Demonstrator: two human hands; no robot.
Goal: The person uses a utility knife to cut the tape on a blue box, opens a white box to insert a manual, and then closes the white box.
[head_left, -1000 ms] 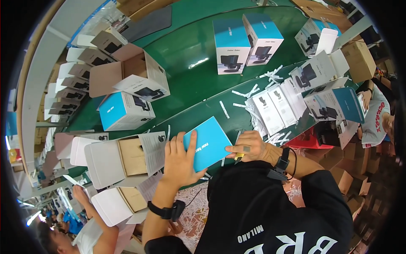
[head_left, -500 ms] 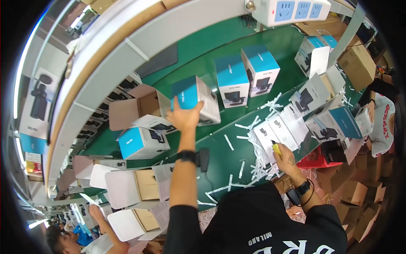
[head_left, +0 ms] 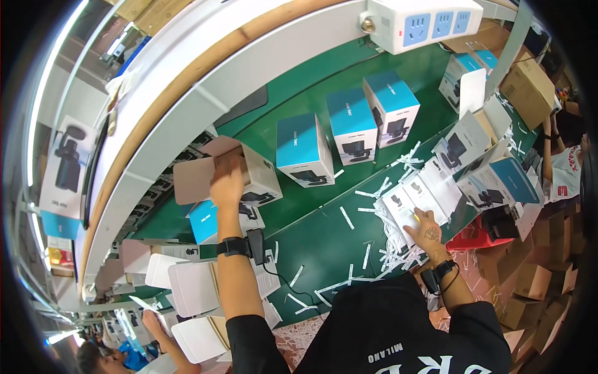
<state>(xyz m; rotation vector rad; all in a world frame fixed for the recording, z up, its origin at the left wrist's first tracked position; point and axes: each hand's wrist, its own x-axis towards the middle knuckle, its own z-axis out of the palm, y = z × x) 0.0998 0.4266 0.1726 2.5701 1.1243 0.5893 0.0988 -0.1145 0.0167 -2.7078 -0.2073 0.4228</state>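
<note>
My left hand (head_left: 228, 182) is at the mouth of an open white box (head_left: 263, 181), its fingers closed at the edge beside a raised brownish flap (head_left: 194, 182); the fingertips are partly hidden. A blue-topped box (head_left: 202, 222) sits just below it, partly behind my wrist. My right hand (head_left: 428, 232) rests over white printed sheets (head_left: 416, 192), closed around a slim yellow tool (head_left: 418, 215) that is mostly hidden by the fingers. Three closed boxes with blue tops, the nearest box (head_left: 305, 149) among them, stand in a row between my hands.
Shredded paper strips (head_left: 398, 240) lie by the sheets. Open boxes (head_left: 194, 290) line the left; more boxes (head_left: 498, 184) stand at right, near another person (head_left: 564, 171). Overhead hangs a power strip (head_left: 423, 26). A red bin (head_left: 476, 235) sits under the table's right edge.
My left hand has let go of the nearest blue-topped box and moved left to the open box. The right hand has stayed over the sheets, its yellow tool now less visible.
</note>
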